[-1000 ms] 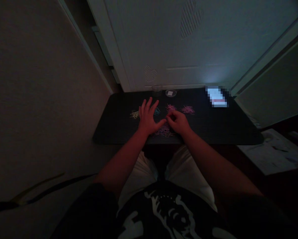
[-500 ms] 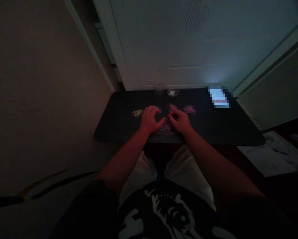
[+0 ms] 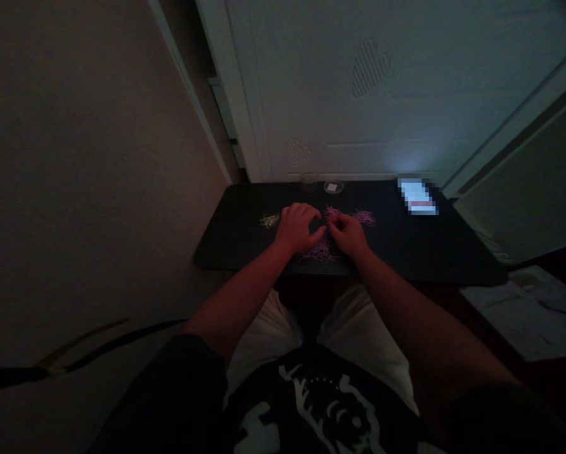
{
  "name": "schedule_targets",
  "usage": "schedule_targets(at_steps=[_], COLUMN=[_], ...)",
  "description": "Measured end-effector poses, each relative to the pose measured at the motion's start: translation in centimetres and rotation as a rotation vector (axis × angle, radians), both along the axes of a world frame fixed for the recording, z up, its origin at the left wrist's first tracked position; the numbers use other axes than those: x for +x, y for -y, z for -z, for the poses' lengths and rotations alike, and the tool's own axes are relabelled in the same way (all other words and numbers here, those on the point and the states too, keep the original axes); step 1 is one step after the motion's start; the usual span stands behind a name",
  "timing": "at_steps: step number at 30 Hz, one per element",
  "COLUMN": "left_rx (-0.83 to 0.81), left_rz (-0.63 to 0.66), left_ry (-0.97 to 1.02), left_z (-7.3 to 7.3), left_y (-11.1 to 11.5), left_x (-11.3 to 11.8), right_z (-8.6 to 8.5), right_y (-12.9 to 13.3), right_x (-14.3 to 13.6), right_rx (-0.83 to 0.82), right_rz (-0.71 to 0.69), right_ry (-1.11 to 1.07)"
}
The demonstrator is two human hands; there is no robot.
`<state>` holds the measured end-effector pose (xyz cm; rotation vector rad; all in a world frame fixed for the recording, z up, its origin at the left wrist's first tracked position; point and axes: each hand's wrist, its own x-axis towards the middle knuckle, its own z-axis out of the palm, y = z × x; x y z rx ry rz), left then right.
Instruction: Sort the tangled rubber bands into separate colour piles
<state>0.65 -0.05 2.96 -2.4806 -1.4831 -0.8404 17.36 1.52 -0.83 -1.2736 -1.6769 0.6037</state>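
Left hand (image 3: 300, 227) open, right hand (image 3: 349, 234) pinched closed, contents unclear, over purple thin-strip pile (image 3: 318, 252).
Clear round dish (image 3: 340, 188) holds white square (image 3: 332, 188); clear round container (image 3: 309, 182) beside it, contents unclear.

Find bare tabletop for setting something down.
Right: between the outer pink pile, the lit screen and the table's right end. Left: between the pale pile and the left end. Crowded: mid-table, left hand and right hand by the purple pile.
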Motion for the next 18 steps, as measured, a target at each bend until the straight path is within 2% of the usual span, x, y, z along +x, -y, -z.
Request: schedule_targets(at_steps=[4,12,18], left_rx=[0.054,0.031,0.046], left_rz=[-0.056,-0.069,-0.018], left_ry=[0.007,-0.137,-0.183], left_z=[-1.9,-3.2,-5.0], left_y=[-0.4,-2.6,-4.2], left_x=[0.4,-0.5,-0.4], right_z=[0.1,0.3,0.4], right_y=[0.0,-0.2,-0.2], right_x=[0.1,0.0,0.0], right_rx=[0.004,0.003,-0.016], right_rz=[0.006,0.016,0.016], right_ry=[0.021,0.053,0.065])
